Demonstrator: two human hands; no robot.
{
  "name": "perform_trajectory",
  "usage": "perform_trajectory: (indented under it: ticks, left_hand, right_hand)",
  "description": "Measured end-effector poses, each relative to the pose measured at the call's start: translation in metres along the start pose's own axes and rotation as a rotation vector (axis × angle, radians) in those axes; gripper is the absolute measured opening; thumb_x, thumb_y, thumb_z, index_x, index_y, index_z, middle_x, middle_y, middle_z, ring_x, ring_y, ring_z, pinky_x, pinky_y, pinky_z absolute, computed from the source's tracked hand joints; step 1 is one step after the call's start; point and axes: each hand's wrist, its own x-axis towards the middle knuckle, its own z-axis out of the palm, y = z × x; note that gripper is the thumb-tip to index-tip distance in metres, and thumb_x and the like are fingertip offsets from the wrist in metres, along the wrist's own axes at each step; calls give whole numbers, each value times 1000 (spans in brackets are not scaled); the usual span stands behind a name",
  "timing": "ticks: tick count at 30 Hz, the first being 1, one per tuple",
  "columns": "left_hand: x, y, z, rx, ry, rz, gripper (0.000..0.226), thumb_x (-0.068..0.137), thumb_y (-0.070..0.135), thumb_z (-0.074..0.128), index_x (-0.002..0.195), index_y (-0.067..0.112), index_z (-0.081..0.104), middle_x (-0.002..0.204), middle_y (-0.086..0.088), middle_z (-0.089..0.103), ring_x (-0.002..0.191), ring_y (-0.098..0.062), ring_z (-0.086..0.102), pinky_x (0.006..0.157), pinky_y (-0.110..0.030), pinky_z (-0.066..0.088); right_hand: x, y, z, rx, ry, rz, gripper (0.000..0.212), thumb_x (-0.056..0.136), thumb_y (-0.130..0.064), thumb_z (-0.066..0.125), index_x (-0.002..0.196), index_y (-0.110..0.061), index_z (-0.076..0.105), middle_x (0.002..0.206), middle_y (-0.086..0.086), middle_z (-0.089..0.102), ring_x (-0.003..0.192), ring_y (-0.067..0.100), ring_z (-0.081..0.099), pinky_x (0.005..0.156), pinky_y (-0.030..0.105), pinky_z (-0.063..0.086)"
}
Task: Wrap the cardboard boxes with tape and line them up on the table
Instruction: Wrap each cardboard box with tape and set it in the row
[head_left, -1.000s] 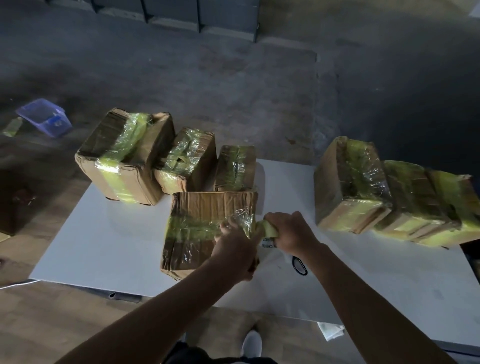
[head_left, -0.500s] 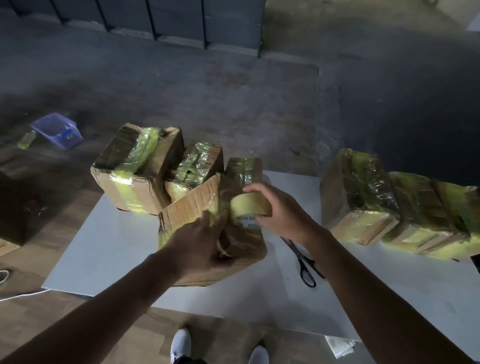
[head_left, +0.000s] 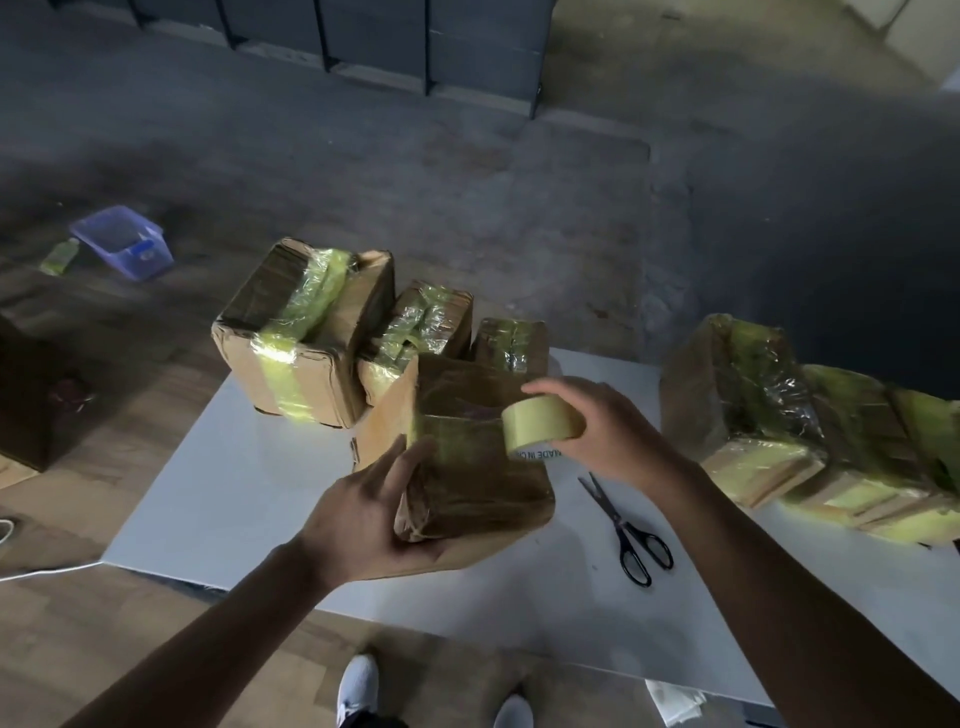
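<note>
While the left hand (head_left: 374, 514) cradles the lower near corner of the tilted cardboard box (head_left: 483, 483), its fingers (head_left: 402, 467) lie straight and slightly apart against the box's left face, and the thumb reaches underneath. The right hand (head_left: 618, 436) is curled round the tape roll (head_left: 543, 423), fingers over the top and thumb on the near side, holding it against the upper right part of the box. A yellowish tape band (head_left: 457, 436) runs across that face from the box's left edge to the roll.

On the rim of the roll's core, dark print reads "MADE IN C"; the rest curves out of sight.

The box is over the middle of the white table (head_left: 234, 493). Its far lower edge probably rests on the tabletop, though the left hand hides the contact. Just behind it stand three taped boxes (head_left: 306, 332) side by side, and another row of taped boxes (head_left: 743, 405) sits at the table's right end. Black-handled scissors (head_left: 631, 535) lie flat on the table just right of the box, below the right wrist.
</note>
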Motion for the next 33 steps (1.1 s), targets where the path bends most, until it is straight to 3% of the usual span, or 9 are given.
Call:
perform_trajectory:
  ticks: [3, 6, 9, 11, 17, 22, 27, 31, 33]
  left_hand:
    - [-13, -9, 3, -46, 30, -60, 89, 77, 79, 46, 138, 15, 31, 130, -18, 60, 91, -37, 71, 65, -44, 61]
    - [-20, -17, -4, 157, 46, -81, 95, 74, 79, 47, 139, 11, 35, 141, -22, 49, 112, -42, 62, 76, -50, 58]
    - [-12, -9, -11, 325, 64, -26, 111, 70, 79, 48, 145, 0, 33, 154, -26, 27, 141, -44, 27, 110, -58, 31]
    - [-1, -1, -10, 348, 24, 42, 122, 67, 83, 50, 149, -3, 26, 157, -22, 19, 146, -38, 17, 118, -54, 19]
    - [-3, -19, 2, 320, -58, -25, 128, 62, 77, 64, 151, 1, 11, 157, -20, 18, 146, -34, 18, 116, -43, 16]
    - [-5, -27, 6, 317, -78, -1, 121, 68, 82, 48, 152, 3, 10, 157, -20, 17, 145, -35, 19, 116, -44, 17]
    - [-8, -28, 3, 348, -69, 26, 120, 68, 81, 56, 150, 3, 17, 154, -20, 21, 142, -38, 25, 112, -55, 32]
    - [5, -22, -4, 464, -151, -24, 121, 62, 80, 61, 145, -4, 34, 151, -28, 31, 139, -44, 31, 108, -58, 36]
    - [17, -11, 1, 453, -145, 2, 119, 66, 80, 53, 148, -4, 29, 153, -28, 25, 143, -44, 24, 112, -59, 28]
  right_hand:
    - [0, -6, 7, 58, -7, -4, 62, 77, -12, 73, 131, -32, 51, 122, -12, 57, 104, 12, 56, 78, 24, 47]
    - [8, -19, 19, -25, 6, -33, 60, 76, -12, 75, 130, -27, 54, 121, 0, 63, 101, 19, 60, 73, 29, 44]
    - [20, -35, 31, -98, 57, -53, 60, 70, -10, 81, 125, -21, 60, 118, 5, 66, 100, 26, 63, 78, 27, 38]
    - [26, -46, 38, -130, 73, -61, 61, 68, -11, 82, 124, -21, 61, 118, 4, 67, 102, 26, 63, 80, 27, 39]
    - [30, -58, 44, 158, 9, 34, 50, 78, -8, 71, 124, -21, 57, 105, -10, 57, 90, -3, 48, 69, 2, 37]
    - [31, -49, 25, 65, -65, 60, 50, 75, -19, 76, 122, -26, 59, 105, -4, 67, 86, 6, 59, 69, 15, 43]
    - [30, -38, 12, -229, -20, -77, 47, 56, -14, 90, 100, -13, 72, 89, 5, 75, 71, 17, 61, 73, 28, 35]
    - [42, -37, 18, -253, -18, -51, 47, 60, -18, 89, 104, -13, 71, 92, 7, 75, 79, 28, 69, 78, 30, 36]
    - [48, -38, 23, -277, -77, -40, 46, 64, -22, 87, 107, -15, 70, 97, 7, 74, 84, 27, 69, 78, 28, 41]
